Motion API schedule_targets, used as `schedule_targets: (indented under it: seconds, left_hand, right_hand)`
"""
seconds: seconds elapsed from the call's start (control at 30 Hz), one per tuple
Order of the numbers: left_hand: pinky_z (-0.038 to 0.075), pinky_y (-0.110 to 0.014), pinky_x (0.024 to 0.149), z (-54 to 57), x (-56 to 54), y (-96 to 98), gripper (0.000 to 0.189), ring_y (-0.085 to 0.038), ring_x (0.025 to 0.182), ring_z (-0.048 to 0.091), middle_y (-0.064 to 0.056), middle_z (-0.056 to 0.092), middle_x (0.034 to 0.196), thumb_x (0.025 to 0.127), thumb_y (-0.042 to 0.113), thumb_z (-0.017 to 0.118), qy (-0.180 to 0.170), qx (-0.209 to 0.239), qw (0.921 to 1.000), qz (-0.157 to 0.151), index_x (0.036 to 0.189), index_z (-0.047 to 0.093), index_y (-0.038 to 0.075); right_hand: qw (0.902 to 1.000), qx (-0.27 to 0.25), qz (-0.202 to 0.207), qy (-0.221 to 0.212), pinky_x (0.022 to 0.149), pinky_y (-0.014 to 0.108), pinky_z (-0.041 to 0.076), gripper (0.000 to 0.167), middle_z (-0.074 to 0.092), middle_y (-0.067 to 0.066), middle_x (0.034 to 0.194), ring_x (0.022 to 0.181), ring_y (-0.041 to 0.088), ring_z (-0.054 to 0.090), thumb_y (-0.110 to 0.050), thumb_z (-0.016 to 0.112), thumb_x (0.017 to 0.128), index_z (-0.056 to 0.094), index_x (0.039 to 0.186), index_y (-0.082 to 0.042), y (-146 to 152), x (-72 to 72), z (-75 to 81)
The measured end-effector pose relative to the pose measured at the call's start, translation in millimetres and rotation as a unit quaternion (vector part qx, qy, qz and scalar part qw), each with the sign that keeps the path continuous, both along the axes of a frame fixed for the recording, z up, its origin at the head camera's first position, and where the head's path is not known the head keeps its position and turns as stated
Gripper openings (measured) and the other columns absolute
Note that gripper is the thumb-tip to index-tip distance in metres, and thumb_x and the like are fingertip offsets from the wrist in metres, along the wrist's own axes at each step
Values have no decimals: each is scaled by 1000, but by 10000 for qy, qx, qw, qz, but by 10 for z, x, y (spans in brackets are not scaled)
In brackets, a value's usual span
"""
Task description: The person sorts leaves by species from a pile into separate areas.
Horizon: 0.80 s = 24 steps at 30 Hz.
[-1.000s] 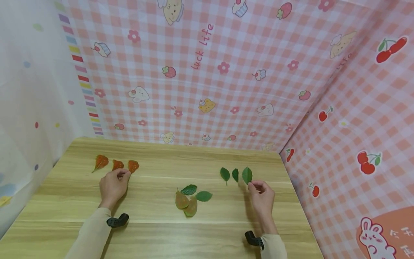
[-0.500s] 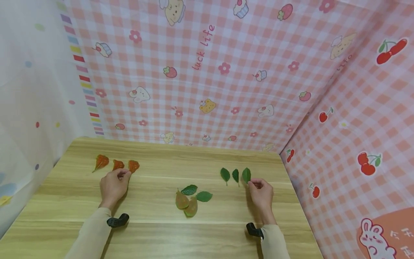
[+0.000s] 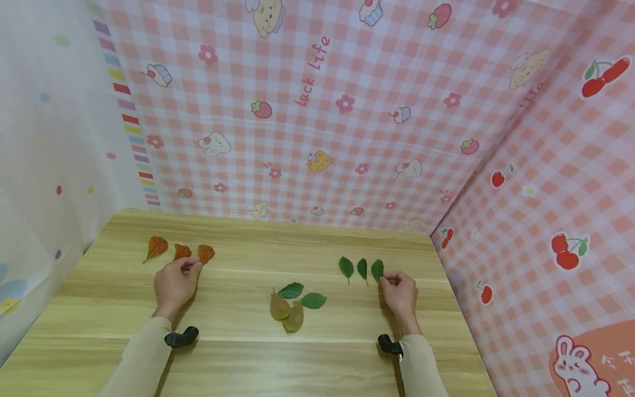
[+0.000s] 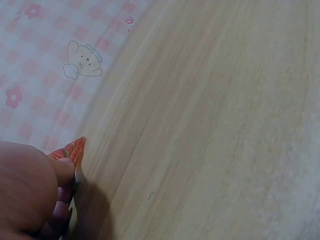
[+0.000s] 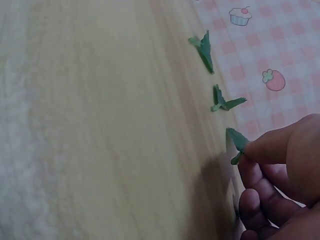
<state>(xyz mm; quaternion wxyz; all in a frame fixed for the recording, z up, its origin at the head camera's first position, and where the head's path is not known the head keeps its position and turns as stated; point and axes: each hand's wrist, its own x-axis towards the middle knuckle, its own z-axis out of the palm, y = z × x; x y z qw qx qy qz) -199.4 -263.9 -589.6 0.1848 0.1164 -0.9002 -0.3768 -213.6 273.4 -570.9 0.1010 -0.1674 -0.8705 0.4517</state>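
Note:
At the back left of the table, several orange-red leaves stand out: one on the left [image 3: 156, 247], one in the middle [image 3: 182, 252], partly behind my hand, and one on the right [image 3: 205, 253]. My left hand [image 3: 175, 285] pinches the right one at its lower end; pale veins show on this leaf [image 4: 76, 150] in the left wrist view. Across the table, my right hand [image 3: 401, 295] holds a green leaf [image 3: 377, 269] between thumb and finger. Two more green leaves [image 3: 346, 267] [image 5: 202, 51] lie left of it in a row.
Midway between the hands lie two brownish-green leaves [image 3: 294, 317], overlapping, with two green leaves [image 3: 313, 300] touching or close beside them. The wooden table [image 3: 278, 369] ends at a checked cloth wall [image 3: 297, 127] behind. Another cloth wall [image 3: 536, 198] rises on the right.
My right hand has shifted slightly left and away from me, bringing its green leaf lower and nearer the other two. The left hand stays practically where it was.

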Motion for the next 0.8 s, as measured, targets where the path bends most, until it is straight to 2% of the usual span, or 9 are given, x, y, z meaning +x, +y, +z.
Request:
schedule_targets:
  seconds: [0.2, 0.5, 0.8]
  left_hand:
    - [52, -60, 92, 11, 9, -2, 25, -45, 94, 77, -25, 84, 103, 109, 19, 75, -17, 18, 10000, -3, 113, 83, -4]
    - [52, -60, 92, 5, 8, -3, 25, -44, 94, 77, -24, 84, 103, 109, 19, 75, -44, 30, 10000, -25, 114, 83, -4]
    - [53, -58, 89, 14, 9, -2, 25, -43, 92, 78, -24, 84, 101, 108, 19, 75, -16, 66, 10000, 11, 112, 84, -3]
  right_hand:
    - [9998, 216, -4, 49, 69, 23, 49, 10, 78, 14, 94, 80, 16, 65, -8, 78, 102, 81, 106, 0, -2, -13, -39]
    - [9983, 489, -164, 256, 70, 25, 47, 5, 79, 12, 87, 74, 14, 63, -8, 81, 99, 81, 99, -3, -18, -61, -125]
    - [9984, 487, -171, 228, 74, 30, 49, 9, 80, 14, 91, 77, 18, 66, -10, 81, 99, 81, 102, -2, -41, -37, -115]
